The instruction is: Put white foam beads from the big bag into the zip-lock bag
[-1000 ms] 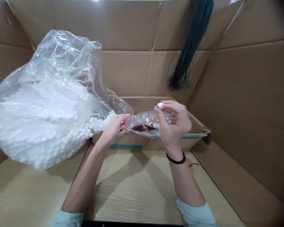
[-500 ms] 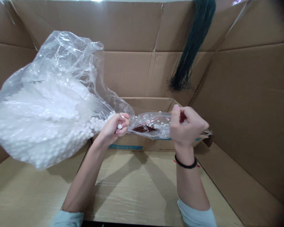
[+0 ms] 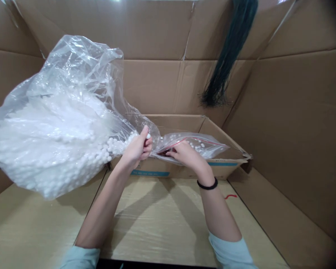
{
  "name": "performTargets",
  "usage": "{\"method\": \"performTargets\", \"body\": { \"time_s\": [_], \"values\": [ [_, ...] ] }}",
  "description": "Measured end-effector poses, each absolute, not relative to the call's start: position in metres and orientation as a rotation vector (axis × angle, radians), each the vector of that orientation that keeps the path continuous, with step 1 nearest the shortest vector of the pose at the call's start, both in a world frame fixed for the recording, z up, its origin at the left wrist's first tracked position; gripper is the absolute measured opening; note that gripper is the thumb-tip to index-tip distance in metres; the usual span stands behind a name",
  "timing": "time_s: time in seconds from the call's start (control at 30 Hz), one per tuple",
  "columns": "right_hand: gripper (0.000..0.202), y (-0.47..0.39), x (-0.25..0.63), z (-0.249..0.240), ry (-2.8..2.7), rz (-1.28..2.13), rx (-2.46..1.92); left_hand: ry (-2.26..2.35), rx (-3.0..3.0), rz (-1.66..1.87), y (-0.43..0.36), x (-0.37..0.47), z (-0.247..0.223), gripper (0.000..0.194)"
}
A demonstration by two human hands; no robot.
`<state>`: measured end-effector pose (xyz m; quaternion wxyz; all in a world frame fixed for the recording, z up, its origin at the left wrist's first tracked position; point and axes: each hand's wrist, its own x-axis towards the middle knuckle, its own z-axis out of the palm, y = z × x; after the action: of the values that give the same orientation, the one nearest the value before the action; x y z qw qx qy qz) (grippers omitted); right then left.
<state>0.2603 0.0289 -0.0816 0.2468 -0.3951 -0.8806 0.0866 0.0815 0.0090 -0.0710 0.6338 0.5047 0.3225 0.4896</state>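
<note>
My left hand [image 3: 138, 149] is closed around small white balls; one white ball [image 3: 148, 136] shows by the thumb. Just left of it lies a large clear plastic bag [image 3: 81, 63] filled with white foam-like balls [image 3: 58, 149]. My right hand [image 3: 183, 151] reaches into the mouth of a clear zip bag [image 3: 214, 147] with a red seal line. White balls are scattered in that bag, and dark reddish-brown bits lie under my right fingertips. Those fingers are bent down and pressed together, and whatever they pinch is hidden.
The zip bag lies over an open cardboard box [image 3: 224, 170] with blue print. A bundle of dark green strands [image 3: 226, 56] hangs down the cardboard wall [image 3: 154, 33] at the back. A short red piece [image 3: 231, 196] lies on the tabletop [image 3: 162, 224].
My right hand has moved left and down, from above the zip bag's right part into its mouth. The left hand stays in place, its thumb now raised.
</note>
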Motion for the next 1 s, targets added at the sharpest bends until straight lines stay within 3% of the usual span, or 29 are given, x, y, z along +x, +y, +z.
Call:
{"method": "performTargets", "body": {
  "time_s": [0.37, 0.63, 1.0],
  "values": [
    [0.017, 0.039, 0.263, -0.093, -2.278, 0.198, -1.183, 0.665, 1.161, 1.114, 0.006, 0.079, -0.071, 0.026],
    [0.017, 0.033, 0.261, -0.089, -2.319, 0.288, -1.013, 0.706, 1.254, 1.225, 0.006, 0.082, -0.071, 0.027],
    [0.024, 0.033, 0.26, -0.087, -2.145, 0.017, -1.095, 0.725, 1.306, 1.204, 0.011, 0.081, -0.081, 0.029]
  ]
}}
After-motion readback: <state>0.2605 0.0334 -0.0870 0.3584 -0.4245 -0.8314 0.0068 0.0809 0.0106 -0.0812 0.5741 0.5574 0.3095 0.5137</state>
